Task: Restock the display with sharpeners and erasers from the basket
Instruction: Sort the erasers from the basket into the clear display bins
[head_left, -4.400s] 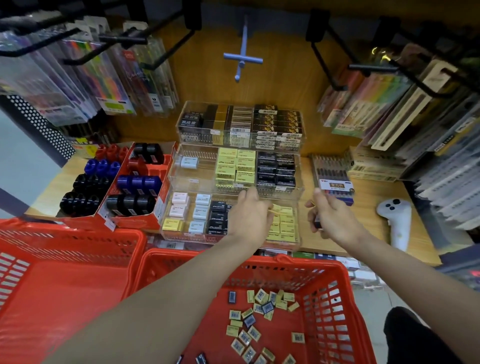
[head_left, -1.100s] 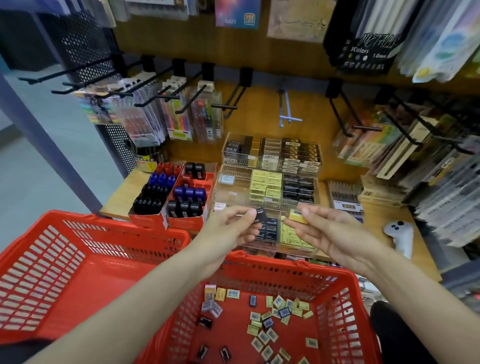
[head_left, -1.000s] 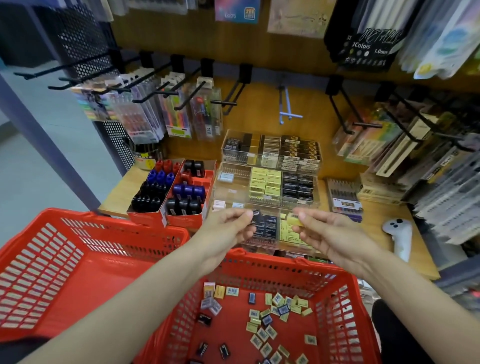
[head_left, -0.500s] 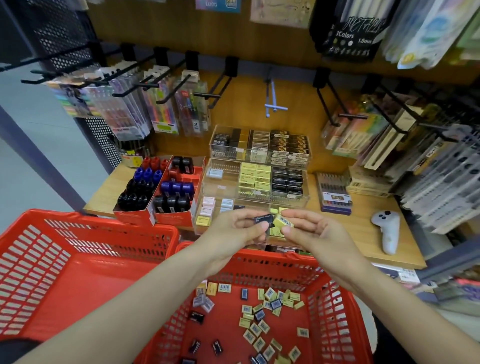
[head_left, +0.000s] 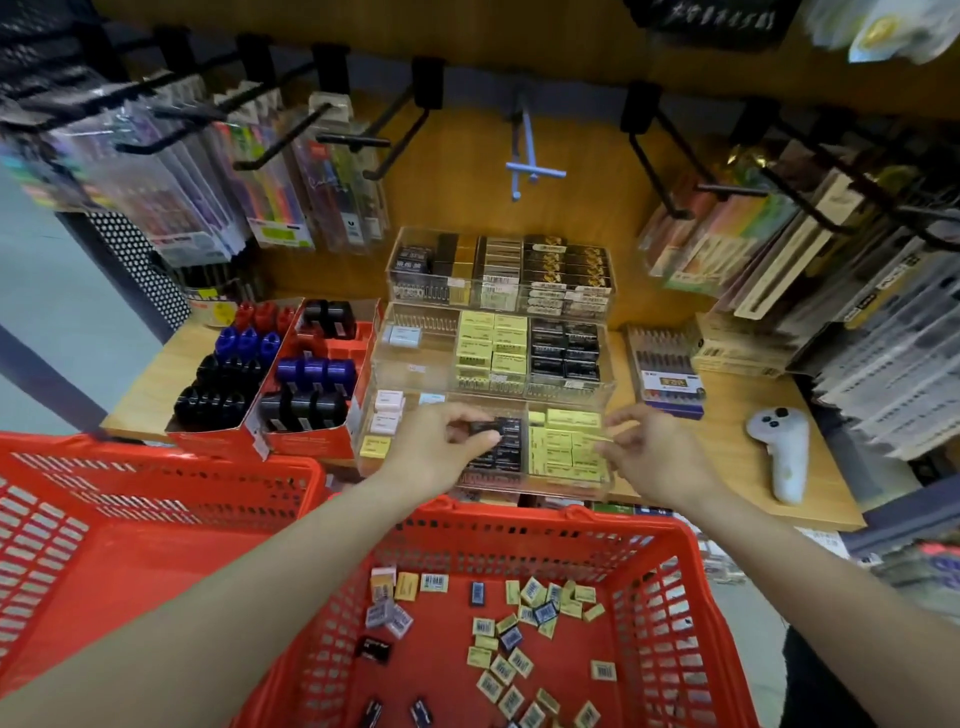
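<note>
Now, both hands over front tier of clear display (head_left: 571, 486), which sits on wood shelf (head_left: 727, 415). L hand (head_left: 436, 452): thumb + fingers curled, pinching a black eraser (head_left: 485, 428) just above the black stack in front-centre compartment. R hand (head_left: 654, 457): fingertips pinched on a yellow eraser (head_left: 605, 439), edge-on at the yellow stack in front-right compartment; can't tell if it's touching the stack. Front-left compartment holds a few white + yellow pieces. Mid tier: yellow and black boxes, one pale eraser at left. Back tier: dark and gold boxes.

Red basket (head_left: 519, 525) directly below hands, near edge of shelf; loose erasers (head_left: 519, 634) scattered on its floor, mostly yellow w/ barcodes, some blue, black, white. Second red basket (head_left: 156, 519) beside it at left. Red cartons of sharpeners (head_left: 291, 364), black, blue, red, just left of display. White controller (head_left: 784, 447) on shelf, well right.
</note>
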